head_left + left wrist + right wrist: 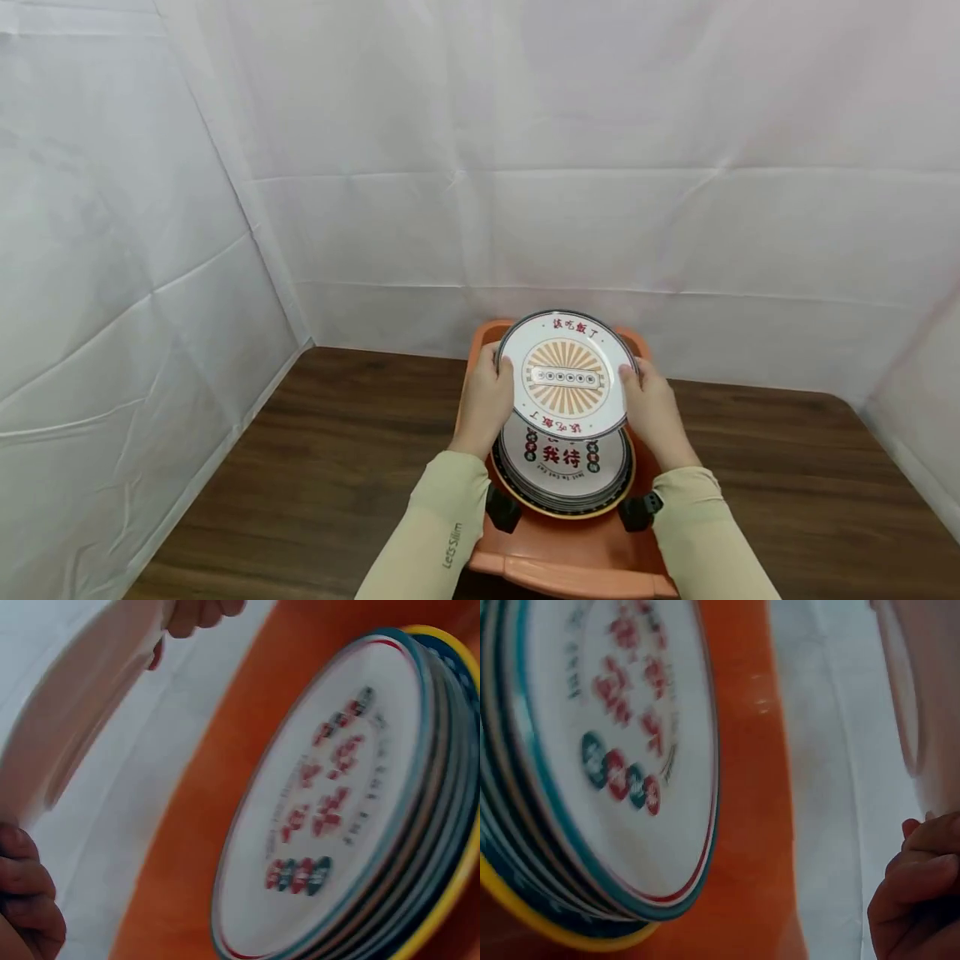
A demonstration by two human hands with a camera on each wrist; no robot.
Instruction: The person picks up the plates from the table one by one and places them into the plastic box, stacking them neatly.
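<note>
A white plate [517, 342] with a dark rim, red characters and an orange sunburst is held up in both hands. My left hand [490, 398] grips its left edge, thumb on top and fingers curled beneath. On the opposite edge my right hand [655, 408] grips it the same way. Below the raised plate sits a stack of plates [561, 475], partly hidden by it in the head view. The stack's top plate [300, 817] is white with red characters and a teal rim. At the bottom of the stack a yellow-edged plate [592, 941] sticks out.
The stack stands in an orange plastic tub [577, 546] on a dark wooden table [360, 433]. White sheeting [570, 225] hangs behind the table and along its left side. Black wrist devices [502, 508] sit at both cuffs, close over the tub.
</note>
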